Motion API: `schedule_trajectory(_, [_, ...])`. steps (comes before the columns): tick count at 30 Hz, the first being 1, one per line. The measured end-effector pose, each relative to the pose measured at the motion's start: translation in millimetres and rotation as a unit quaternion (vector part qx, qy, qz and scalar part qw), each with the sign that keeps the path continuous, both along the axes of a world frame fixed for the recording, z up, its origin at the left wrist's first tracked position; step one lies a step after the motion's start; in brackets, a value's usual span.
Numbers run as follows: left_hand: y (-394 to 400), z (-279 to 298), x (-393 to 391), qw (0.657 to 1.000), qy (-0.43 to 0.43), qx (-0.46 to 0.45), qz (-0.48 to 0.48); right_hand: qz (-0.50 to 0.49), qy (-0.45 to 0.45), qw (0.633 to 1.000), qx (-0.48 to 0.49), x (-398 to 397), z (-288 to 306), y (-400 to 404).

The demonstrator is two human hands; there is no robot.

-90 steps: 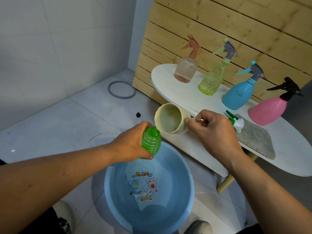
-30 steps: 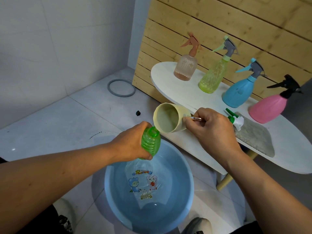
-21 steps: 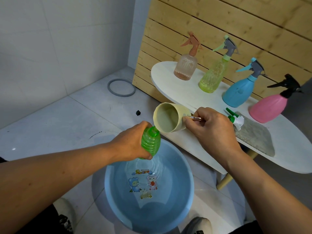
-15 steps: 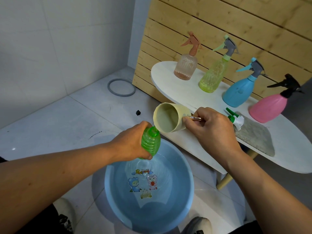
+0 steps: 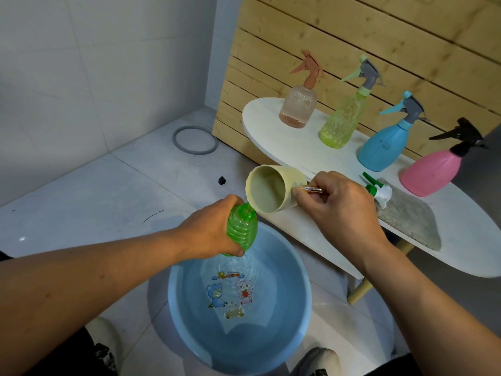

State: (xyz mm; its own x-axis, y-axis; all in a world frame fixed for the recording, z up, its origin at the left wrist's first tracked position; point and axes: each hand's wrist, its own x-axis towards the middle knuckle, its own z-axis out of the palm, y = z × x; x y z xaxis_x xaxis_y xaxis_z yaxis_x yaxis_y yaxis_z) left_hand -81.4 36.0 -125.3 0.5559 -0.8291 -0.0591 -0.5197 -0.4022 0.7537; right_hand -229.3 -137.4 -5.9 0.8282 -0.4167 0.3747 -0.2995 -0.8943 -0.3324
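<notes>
The green ribbed bottle (image 5: 242,232) is gripped by the left hand (image 5: 208,229), the cream cup (image 5: 271,191) by the right hand (image 5: 339,213), over a blue basin (image 5: 287,308) on tiled floor (image 5: 81,207); white table (image 5: 284,137) at 2 o'clock.

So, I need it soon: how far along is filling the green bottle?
Done: the spray head is off, lying on the table. In hand: the left hand holds the green bottle over the basin, the right hand tips the cup at its neck. Left: screwing the head back on.
</notes>
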Motion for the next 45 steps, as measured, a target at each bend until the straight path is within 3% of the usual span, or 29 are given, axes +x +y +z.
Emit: schedule_trajectory(45, [-1.1,-3.0,-0.5,1.0,0.005,-0.004,-0.002,0.017,-0.009,0.997,-0.073,1.5,-3.4,1.0])
